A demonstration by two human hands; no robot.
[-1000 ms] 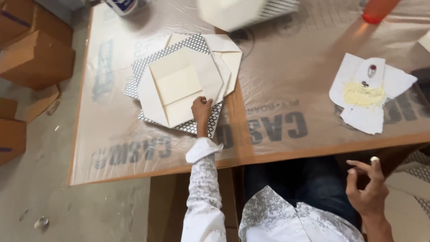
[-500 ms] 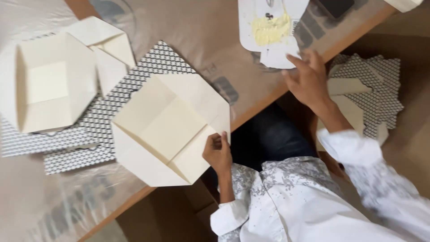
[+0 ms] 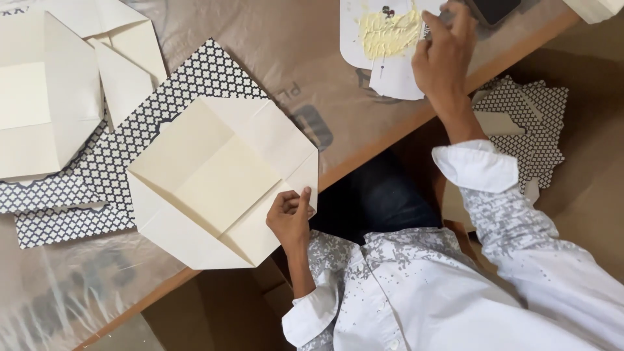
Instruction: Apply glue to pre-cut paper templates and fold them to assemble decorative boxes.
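Cream folded card envelope [image 3: 221, 182] overhangs the tabletop's near edge, our left hand [image 3: 290, 218] pinching its corner; our right hand [image 3: 445, 55] grips a glue applicator over yellow paste [image 3: 387, 32]; gluing remains.

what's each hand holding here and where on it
The left hand pinches the near right edge of the cream folded card. The right hand grips a small tool over the paper with yellow paste; what tool cannot be told.

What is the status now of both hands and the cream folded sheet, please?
Left hand pinching cream folded sheet at its edge. Right hand at glue-smeared paper, fingers closed on something small. Nothing in the way.
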